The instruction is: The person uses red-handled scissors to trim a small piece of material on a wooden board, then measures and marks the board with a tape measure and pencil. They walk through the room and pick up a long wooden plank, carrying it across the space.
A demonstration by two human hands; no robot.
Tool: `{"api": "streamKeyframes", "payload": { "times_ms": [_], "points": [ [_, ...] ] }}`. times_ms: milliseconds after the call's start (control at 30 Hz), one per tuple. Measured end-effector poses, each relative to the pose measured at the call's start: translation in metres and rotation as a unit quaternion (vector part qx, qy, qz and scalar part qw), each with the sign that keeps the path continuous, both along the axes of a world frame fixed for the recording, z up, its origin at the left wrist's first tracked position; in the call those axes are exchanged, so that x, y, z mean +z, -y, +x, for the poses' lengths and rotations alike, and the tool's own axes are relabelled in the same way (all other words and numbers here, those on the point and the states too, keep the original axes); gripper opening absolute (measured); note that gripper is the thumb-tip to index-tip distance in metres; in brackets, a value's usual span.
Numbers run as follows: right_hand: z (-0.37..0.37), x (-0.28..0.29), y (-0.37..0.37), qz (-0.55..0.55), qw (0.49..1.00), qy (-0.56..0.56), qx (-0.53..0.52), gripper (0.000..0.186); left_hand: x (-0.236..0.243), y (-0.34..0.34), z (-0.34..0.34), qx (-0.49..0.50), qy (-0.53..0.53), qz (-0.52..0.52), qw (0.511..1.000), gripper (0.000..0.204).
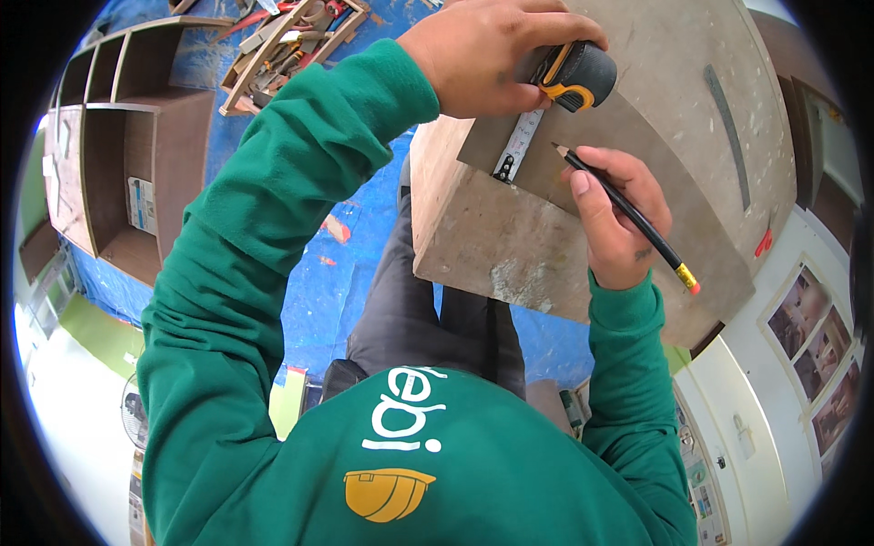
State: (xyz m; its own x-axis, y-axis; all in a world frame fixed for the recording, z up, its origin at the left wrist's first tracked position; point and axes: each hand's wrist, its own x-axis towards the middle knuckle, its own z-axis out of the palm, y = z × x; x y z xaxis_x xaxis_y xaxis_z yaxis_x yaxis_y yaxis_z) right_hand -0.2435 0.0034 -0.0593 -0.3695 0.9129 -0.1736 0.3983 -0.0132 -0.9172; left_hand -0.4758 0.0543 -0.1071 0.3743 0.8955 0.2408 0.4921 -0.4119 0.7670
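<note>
- Clock directions are read from the middle of the view, with twelve at the top.
- The left hand, just past twelve, is parted only as wide as the case of a black and yellow tape measure, which it grips with thumb on the near side and forefinger over the far side.
- That tape measure is at one o'clock; its short run of blade points towards seven, hook end at the near edge of a brown board.
- The right hand, between two and three, has thumb and fingers pinched on a black pencil, point towards ten, pink eraser towards four.
- The pencil's point is just beside the blade; whether it touches the board, I cannot tell.
- The board lies on a paint-specked wooden bench.
- A dark strip lies at two, a small red-handled tool at three.
- At eleven, a wooden tray of tools sits on blue sheeting.
</note>
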Motion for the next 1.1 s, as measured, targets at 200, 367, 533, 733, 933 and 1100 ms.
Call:
{"api": "streamKeyframes", "payload": {
  "times_ms": [200,367,533,733,933,1100],
  "points": [
    [-0.001,-0.008,0.001,0.016,0.998,-0.053,-0.015,0.021,0.001,-0.002,-0.001,-0.011,-0.002,-0.010,1.000,0.061],
    [0.003,-0.004,-0.001,-0.027,0.999,-0.041,-0.018,0.019,0.004,-0.003,-0.002,-0.019,0.013,-0.025,0.999,0.060],
    [-0.003,-0.011,-0.009,0.014,0.997,-0.071,0.010,0.019,0.002,-0.003,-0.001,-0.014,-0.007,-0.015,1.000,0.060],
    [-0.007,-0.021,-0.020,0.094,0.994,-0.035,0.036,0.015,0.004,-0.004,-0.002,-0.014,-0.009,-0.017,1.000,0.061],
    [-0.008,-0.026,-0.024,0.085,0.993,-0.043,0.063,0.014,0.005,-0.005,-0.004,-0.023,-0.005,-0.032,0.999,0.064],
    [-0.010,-0.031,-0.026,0.126,0.988,-0.049,0.071,0.014,0.006,-0.008,-0.003,-0.031,-0.006,-0.034,0.999,0.066]
  ]
}}
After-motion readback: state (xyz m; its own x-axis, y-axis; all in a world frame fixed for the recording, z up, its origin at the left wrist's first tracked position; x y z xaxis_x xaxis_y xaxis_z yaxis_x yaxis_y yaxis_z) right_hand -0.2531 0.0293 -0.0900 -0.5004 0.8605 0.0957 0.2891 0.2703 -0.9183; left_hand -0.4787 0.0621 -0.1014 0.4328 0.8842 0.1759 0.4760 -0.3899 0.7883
